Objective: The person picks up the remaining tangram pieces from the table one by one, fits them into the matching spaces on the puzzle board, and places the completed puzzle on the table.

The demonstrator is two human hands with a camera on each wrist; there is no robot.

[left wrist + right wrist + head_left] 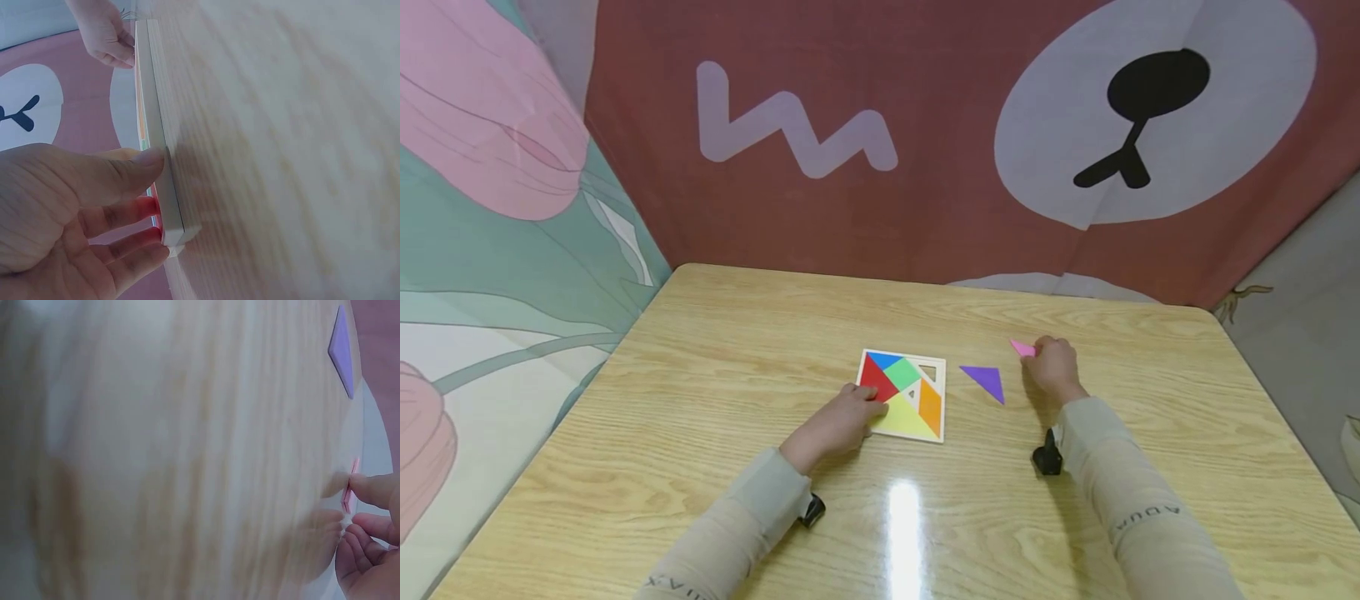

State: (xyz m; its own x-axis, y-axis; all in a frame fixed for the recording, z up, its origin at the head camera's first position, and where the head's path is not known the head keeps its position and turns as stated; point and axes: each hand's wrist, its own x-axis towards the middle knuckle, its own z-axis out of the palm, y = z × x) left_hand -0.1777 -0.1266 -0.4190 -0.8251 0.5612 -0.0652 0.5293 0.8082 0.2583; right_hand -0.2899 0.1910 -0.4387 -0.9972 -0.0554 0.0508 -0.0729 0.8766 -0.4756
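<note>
A square tangram board with a pale frame lies flat on the table. Red, blue, green, orange and yellow pieces sit in it; two triangular recesses show bare. My left hand holds the board's left side. In the left wrist view, the thumb of that hand presses on the board's edge, with other fingers bent against it. Over to the right, my right hand pinches a pink triangular piece close to the tabletop. Between board and right hand lies a purple triangular piece, touched by neither hand.
The wood-grain table extends around the board on all sides. Behind its far edge hangs a brown printed cloth, and a floral cloth borders the left. A black wrist device sits under the right cuff.
</note>
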